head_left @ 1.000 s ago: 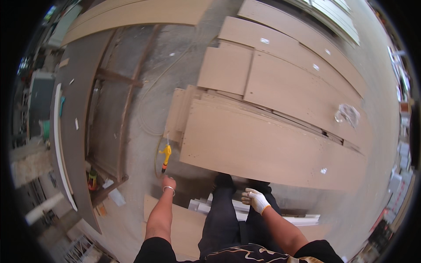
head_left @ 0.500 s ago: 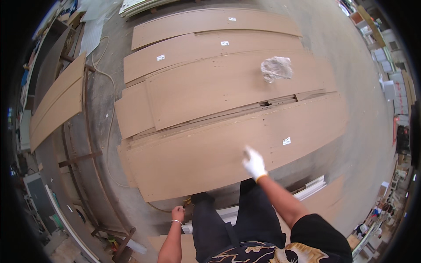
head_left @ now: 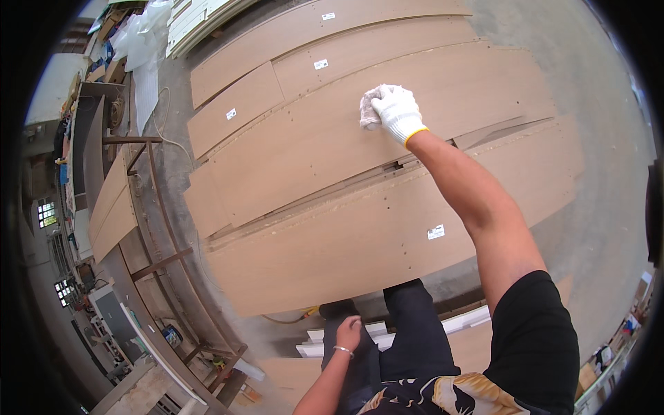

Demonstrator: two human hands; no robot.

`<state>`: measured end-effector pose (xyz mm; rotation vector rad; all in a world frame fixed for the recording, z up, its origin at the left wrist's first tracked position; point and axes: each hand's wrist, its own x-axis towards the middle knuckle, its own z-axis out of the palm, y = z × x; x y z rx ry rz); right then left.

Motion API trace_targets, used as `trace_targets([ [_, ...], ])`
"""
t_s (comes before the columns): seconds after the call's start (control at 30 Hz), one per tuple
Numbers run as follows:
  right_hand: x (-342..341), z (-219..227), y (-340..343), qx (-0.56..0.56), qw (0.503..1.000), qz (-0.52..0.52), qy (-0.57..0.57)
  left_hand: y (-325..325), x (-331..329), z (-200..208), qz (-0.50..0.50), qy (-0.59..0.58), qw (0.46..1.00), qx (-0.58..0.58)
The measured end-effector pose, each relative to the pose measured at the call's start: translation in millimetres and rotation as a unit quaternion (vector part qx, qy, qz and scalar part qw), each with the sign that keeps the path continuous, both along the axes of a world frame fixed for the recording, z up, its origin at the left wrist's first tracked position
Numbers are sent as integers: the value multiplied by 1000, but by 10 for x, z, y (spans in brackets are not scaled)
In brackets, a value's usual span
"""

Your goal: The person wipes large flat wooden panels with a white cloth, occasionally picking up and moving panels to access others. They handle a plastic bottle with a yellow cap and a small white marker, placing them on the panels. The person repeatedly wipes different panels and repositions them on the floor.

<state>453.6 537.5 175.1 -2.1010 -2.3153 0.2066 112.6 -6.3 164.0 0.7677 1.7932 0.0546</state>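
Observation:
My right hand (head_left: 399, 113), in a white knit glove with a yellow cuff, reaches out over a long brown wood panel (head_left: 297, 159). Its fingers are closed on a crumpled whitish cloth (head_left: 371, 111), which lies against the panel's surface. My left hand (head_left: 348, 334) is bare, with a bracelet at the wrist, and hangs low in front of my left thigh. The fingers there look curled, but whether they hold anything is hidden. Nearest my legs lies another brown panel (head_left: 332, 256) with a small white label (head_left: 436, 232).
More stacked brown panels (head_left: 380, 52) lie beyond. At the left runs a rusty metal frame (head_left: 162, 263) with a leaning board (head_left: 114, 207). A yellowish hose (head_left: 287, 320) passes near my feet, beside white strips (head_left: 453, 324). Pale boards (head_left: 200, 24) are piled at the far left.
My gloved right hand has moved forward and taken hold of the crumpled cloth, which now sits further left on the panel. The view has turned somewhat; my left hand has shifted in front of my thigh.

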Motion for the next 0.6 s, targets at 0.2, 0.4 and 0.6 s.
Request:
trace_targets([
  [0.2,109,411,-412,27,972,-23,232,1367,700,292,-126,46,978,160],
  [0.4,-116,671,-1987,20,933,7,359,2282,1039,432,-235,130,870,413],
  [0.6,-469,1044,-3357,-90,900,-101,413,2184,1234,648,-344,-96,849,389],
])
